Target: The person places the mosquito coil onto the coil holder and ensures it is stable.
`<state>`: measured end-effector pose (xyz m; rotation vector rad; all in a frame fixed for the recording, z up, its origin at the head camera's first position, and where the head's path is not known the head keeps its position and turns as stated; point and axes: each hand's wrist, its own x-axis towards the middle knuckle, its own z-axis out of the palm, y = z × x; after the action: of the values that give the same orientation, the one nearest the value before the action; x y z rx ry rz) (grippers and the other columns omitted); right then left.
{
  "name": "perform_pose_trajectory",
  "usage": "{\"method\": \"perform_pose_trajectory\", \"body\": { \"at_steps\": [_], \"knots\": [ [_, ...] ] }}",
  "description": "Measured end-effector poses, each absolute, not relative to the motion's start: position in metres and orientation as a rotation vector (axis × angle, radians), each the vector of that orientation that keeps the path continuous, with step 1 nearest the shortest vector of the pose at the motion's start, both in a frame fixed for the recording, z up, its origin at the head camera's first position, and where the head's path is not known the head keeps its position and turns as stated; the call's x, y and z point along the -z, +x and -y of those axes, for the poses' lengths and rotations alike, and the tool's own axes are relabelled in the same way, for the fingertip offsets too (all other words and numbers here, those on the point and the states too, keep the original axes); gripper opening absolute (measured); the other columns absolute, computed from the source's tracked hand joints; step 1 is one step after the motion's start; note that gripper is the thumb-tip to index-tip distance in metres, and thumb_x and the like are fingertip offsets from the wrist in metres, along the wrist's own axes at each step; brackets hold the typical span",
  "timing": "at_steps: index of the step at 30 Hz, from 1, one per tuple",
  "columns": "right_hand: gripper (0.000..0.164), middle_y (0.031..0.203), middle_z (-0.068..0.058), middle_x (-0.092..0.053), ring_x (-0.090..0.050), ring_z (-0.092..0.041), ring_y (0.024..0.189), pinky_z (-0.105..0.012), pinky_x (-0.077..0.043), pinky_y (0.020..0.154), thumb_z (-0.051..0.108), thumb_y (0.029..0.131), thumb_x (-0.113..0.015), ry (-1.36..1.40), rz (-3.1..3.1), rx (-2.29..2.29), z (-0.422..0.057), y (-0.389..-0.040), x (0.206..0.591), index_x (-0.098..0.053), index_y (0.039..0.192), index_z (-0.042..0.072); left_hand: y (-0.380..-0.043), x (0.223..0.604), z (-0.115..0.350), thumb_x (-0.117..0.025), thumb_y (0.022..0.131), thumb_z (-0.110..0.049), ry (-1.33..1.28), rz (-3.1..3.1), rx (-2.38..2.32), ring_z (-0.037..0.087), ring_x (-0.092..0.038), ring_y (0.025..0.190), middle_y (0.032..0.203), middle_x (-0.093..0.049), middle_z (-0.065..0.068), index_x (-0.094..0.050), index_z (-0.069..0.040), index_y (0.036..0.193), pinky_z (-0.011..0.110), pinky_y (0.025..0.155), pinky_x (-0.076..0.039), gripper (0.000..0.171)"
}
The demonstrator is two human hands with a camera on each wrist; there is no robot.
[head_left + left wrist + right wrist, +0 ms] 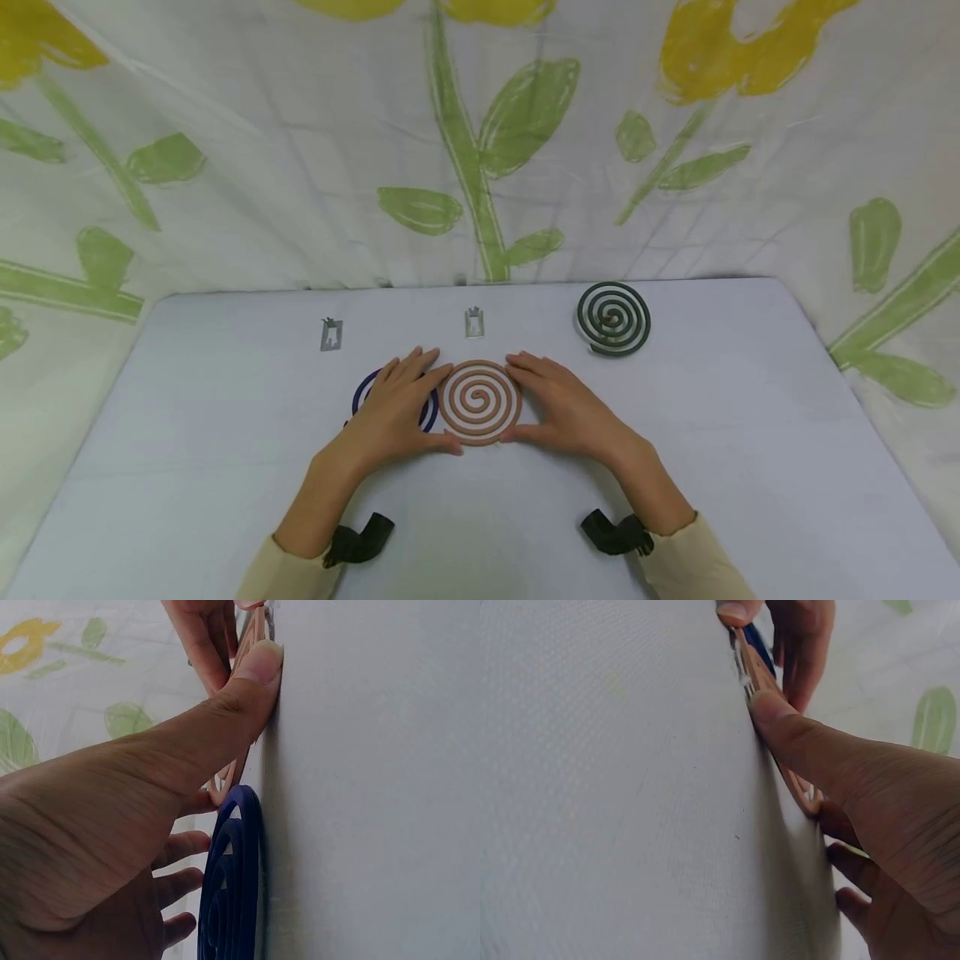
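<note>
Head: left hand [396, 417] and right hand [566, 410] hold opposite sides of a round tan spiral coil [477, 395], face-up on the white table [480, 517] by flowered cloth [262, 183]. Left wrist: dark-blue spiral coil [249, 877] just beside. Right wrist: fingers [832, 821], thumb pinch tan edge.

Middle of the tabletop [735, 408] blocked, free lanes at the sides and front.
The left hand [397, 408] and right hand [572, 412] bar the salmon coil [477, 395] from both sides; the left hand also covers much of the blue coil [433, 407]. Farther back, gaps run between the left metal stand [338, 335], right metal stand [474, 335] and dark green coil [612, 318], with the cloth backdrop [300, 167] behind. Bare surface lies outside both forearms [321, 500] and between them.
</note>
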<state>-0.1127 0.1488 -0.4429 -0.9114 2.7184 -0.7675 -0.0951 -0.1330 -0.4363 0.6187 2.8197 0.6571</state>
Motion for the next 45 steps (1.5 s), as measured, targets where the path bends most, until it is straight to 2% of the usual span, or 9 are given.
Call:
{"method": "perform_pose_trajectory", "body": {
  "at_steps": [6,15,45],
  "knots": [
    [0.091,0.165,-0.012,-0.049,-0.04,-0.035,0.157,-0.056,-0.032,0.131,0.043,0.08,-0.092,-0.904,-2.711,0.769,-0.151,-0.1132,0.4408,-0.055,0.152,0.002,-0.0971,0.4377,0.1331,-0.094,0.073,-0.054,0.649,-2.826,-0.643,0.045,-0.029,0.161,0.167,-0.042,0.02,-0.055,-0.01,0.154,0.068,0.129,-0.026,0.099],
    [0.093,0.165,-0.01,-0.048,-0.039,-0.035,0.158,-0.058,-0.032,0.13,0.043,0.078,-0.094,-0.885,-2.697,0.783,-0.1505,-0.1133,0.4426,-0.054,0.153,0.004,-0.0977,0.4388,0.1352,-0.093,0.07,-0.06,0.68,-2.867,-0.634,0.043,-0.032,0.16,0.164,-0.046,0.019,-0.059,-0.01,0.15,0.066,0.13,-0.025,0.1],
    [0.094,0.162,-0.01,-0.052,-0.042,-0.034,0.156,-0.06,-0.036,0.127,0.045,0.076,-0.095,-0.905,-2.721,0.771,-0.15,-0.114,0.4418,-0.056,0.15,0.002,-0.0969,0.4367,0.1352,-0.093,0.071,-0.059,0.665,-2.847,-0.698,0.043,-0.031,0.16,0.165,-0.046,0.019,-0.06,-0.01,0.149,0.066,0.13,-0.026,0.098]
  ]
}}
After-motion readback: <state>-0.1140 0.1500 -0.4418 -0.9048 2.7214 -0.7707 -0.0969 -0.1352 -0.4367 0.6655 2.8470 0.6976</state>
